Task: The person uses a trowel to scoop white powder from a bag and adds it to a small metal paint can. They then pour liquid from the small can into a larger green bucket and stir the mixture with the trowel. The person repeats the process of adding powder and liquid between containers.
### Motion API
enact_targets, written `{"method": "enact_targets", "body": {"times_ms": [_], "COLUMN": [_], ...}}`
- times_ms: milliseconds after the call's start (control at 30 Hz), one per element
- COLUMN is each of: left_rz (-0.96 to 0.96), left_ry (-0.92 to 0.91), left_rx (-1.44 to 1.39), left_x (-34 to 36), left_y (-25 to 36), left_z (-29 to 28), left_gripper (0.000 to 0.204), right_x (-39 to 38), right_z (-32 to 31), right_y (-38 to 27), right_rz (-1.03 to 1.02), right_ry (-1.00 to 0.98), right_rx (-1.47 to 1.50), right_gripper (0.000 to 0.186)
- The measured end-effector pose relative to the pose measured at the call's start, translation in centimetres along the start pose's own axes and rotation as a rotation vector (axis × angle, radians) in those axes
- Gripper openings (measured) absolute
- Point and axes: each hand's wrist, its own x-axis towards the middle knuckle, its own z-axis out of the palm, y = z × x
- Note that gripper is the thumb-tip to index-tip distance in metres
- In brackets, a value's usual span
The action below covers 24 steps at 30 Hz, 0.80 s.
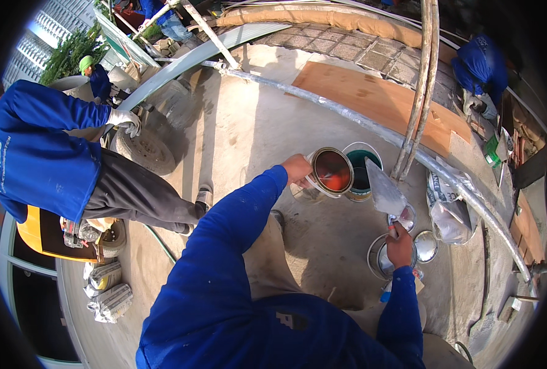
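My left hand (296,169) grips the side of a metal can (351,161) near its rim, and the can tilts so its reddish-brown inside shows. Behind it stands a bucket with a dark teal inside (372,158). My right hand (399,247) is closed around the handle of a trowel (385,189), whose broad grey blade points up and away, close to the teal bucket. Below the right hand sits an open metal can (372,257), partly hidden by that hand and forearm. A round silvery lid (426,246) lies beside it.
A long metal pipe (347,115) arcs across beyond the cans, and two upright poles (420,92) cross it. Right of the cans is a printed sack (448,203). At left a gloved co-worker (52,141) stands by a grey-crusted round tub (144,150). Another person (481,64) crouches far right.
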Motion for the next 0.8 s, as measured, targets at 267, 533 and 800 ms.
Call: {"method": "enact_targets", "body": {"times_ms": [267,533,800], "left_rz": [-0.112,-0.158,-0.183], "left_ry": [-0.01,-0.047,-0.074], "left_rx": [-0.051,0.094,0.273], "left_x": [0.4,1.7,4.3], "left_y": [-1.7,-2.6,-6.7], "left_z": [-2.3,-3.6,-5.1], "left_gripper": [0.02,0.023,0.02], "right_x": [0.0,0.0,0.1], "right_z": [0.1,-0.1,0.3], "right_y": [-0.6,-0.4,-1.6], "right_rz": [0.033,0.021,-0.006], "right_ry": [0.007,-0.003,-0.011], "right_rx": [-0.018,0.001,-0.01], "right_gripper": [0.049,0.046,0.045]}}
